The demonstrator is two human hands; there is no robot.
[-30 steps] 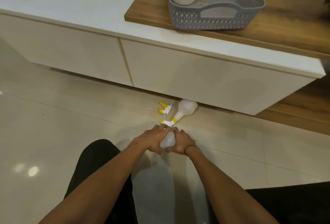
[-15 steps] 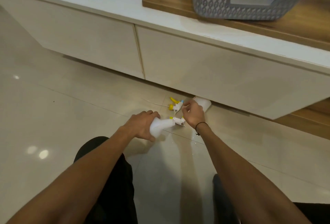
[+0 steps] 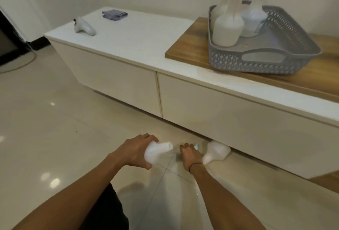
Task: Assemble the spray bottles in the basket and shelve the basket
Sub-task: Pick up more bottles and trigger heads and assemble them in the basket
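My left hand (image 3: pixel 134 152) grips a white bottle without a head (image 3: pixel 157 151), its open neck pointing right, low over the floor. My right hand (image 3: pixel 190 154) is closed over a spray head (image 3: pixel 196 146) on the tiles; only yellow and blue tips show past the fingers. A second white bottle (image 3: pixel 216 152) lies on the floor just right of that hand, under the cabinet's edge. The grey basket (image 3: pixel 262 59) sits on the wooden top and holds three assembled spray bottles (image 3: pixel 227 28).
A long white cabinet (image 3: pixel 201 105) with drawer fronts runs across in front of me. On its top lie a white controller (image 3: pixel 83 27) and a folded blue-grey cloth (image 3: pixel 114 14). Glossy tiled floor stretches to the left. My knee shows at the bottom.
The view has lifted, bringing the basket's bottles into sight. My hands have separated: the left keeps the bottle, now without its head, and the right has moved right onto the spray head on the floor.
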